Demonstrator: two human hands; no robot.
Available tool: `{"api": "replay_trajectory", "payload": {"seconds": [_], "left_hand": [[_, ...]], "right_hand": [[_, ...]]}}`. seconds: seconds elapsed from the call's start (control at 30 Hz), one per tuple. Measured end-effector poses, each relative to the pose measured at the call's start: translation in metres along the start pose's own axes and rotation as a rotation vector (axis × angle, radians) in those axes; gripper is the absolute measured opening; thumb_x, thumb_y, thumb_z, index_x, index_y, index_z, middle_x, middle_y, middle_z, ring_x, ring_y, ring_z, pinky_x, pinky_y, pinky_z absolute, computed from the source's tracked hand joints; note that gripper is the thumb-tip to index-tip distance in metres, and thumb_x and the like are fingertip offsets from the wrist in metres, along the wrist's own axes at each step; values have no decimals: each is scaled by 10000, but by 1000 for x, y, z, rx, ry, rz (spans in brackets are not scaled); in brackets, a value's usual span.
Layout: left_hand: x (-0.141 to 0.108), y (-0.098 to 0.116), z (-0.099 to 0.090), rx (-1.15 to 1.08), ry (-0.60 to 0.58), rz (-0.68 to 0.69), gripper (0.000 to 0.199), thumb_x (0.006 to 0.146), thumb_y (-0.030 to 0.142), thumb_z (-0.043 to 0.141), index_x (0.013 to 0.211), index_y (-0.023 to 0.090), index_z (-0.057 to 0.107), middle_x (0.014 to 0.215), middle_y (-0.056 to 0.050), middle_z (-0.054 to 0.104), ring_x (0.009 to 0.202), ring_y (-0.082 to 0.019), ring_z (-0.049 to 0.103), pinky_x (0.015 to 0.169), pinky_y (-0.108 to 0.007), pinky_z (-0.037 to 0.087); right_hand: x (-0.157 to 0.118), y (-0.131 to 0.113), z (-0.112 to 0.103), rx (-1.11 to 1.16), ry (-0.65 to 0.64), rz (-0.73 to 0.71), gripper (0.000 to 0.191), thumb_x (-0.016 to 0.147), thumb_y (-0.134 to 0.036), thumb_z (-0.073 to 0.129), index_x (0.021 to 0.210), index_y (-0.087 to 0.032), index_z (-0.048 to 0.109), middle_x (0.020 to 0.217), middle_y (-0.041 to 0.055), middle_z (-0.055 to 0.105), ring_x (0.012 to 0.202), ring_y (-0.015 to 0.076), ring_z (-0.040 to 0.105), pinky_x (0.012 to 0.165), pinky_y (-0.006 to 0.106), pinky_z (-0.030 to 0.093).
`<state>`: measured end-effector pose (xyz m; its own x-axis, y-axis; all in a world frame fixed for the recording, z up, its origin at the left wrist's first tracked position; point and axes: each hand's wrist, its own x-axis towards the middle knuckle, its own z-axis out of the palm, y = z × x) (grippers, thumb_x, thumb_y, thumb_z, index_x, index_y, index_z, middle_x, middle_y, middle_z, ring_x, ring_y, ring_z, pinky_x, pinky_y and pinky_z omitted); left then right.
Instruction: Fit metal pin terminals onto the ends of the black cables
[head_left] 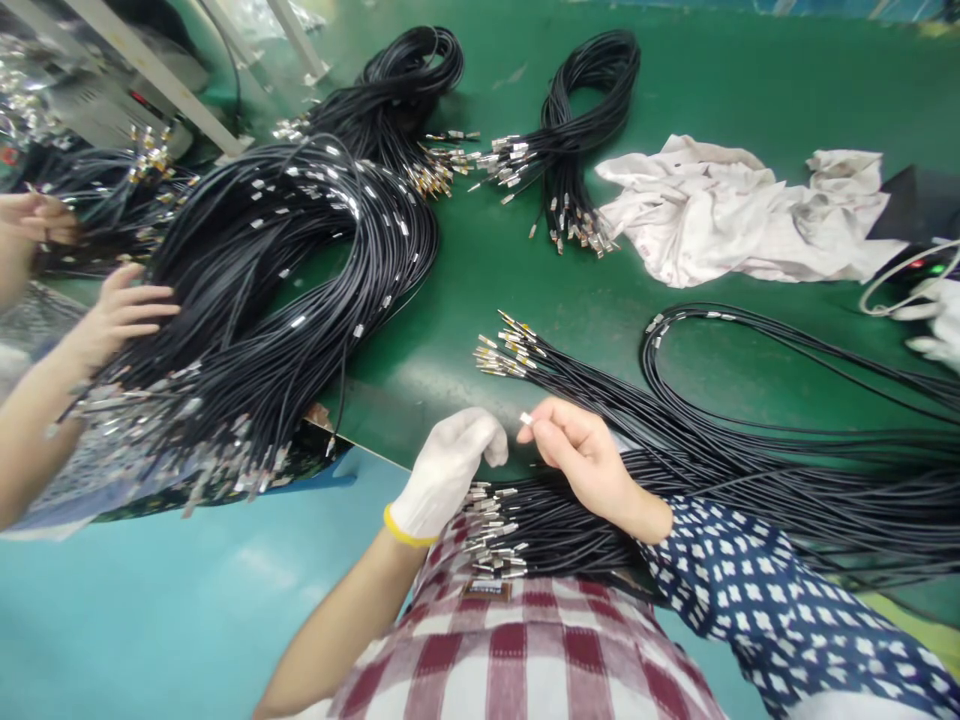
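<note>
My left hand (452, 460), in a white glove with a yellow cuff, is curled closed at the table's near edge; whether anything is in its fingers cannot be seen. Just right of it, my bare right hand (581, 452) pinches a small white piece (526, 419) between thumb and forefinger. Below both hands lies a bundle of black cables (570, 525) with metal tips pointing left. Beyond my right hand, a second bundle of black cables (600, 385) has bright metal and yellowish ends.
At left, a co-worker's hands (124, 318) are beside a large heap of looped black cables (360, 230). More coiled cables (592, 90) lie at the back of the green table (750, 70). A crumpled whitish cloth (720, 215) lies at right, near a dark device with lights (926, 262).
</note>
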<state>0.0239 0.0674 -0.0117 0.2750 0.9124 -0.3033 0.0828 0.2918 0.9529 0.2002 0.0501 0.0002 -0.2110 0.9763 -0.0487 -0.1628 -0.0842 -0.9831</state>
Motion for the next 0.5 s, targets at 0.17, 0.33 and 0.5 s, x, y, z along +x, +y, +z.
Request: {"api": "replay_trajectory", "payload": {"seconds": [0.17, 0.33, 0.5], "left_hand": [[0, 1, 1, 28, 28, -14, 360, 907, 407, 537, 622, 189, 566, 626, -16, 560, 629, -149, 500, 648, -290, 418], [0, 1, 1, -16, 18, -9, 363, 907, 419, 554, 627, 188, 563, 623, -13, 556, 623, -148, 501, 650, -297, 418], [1, -1, -1, -65, -28, -12, 366, 929, 408, 560, 644, 178, 554, 648, -8, 537, 652, -146, 499, 669, -292, 411]], "right_hand": [[0, -1, 1, -3, 3, -14, 425, 965, -564, 543, 816, -172, 613, 555, -72, 363, 485, 89, 279, 450, 238, 210], [-2, 3, 2, -12, 10, -44, 371, 995, -499, 528, 857, -170, 628, 569, -70, 385, 488, 87, 300, 456, 235, 253], [-3, 2, 0, -141, -16, -161, 253, 1037, -328, 491, 1062, -188, 701, 685, -7, 607, 604, 127, 555, 611, 275, 468]]}}
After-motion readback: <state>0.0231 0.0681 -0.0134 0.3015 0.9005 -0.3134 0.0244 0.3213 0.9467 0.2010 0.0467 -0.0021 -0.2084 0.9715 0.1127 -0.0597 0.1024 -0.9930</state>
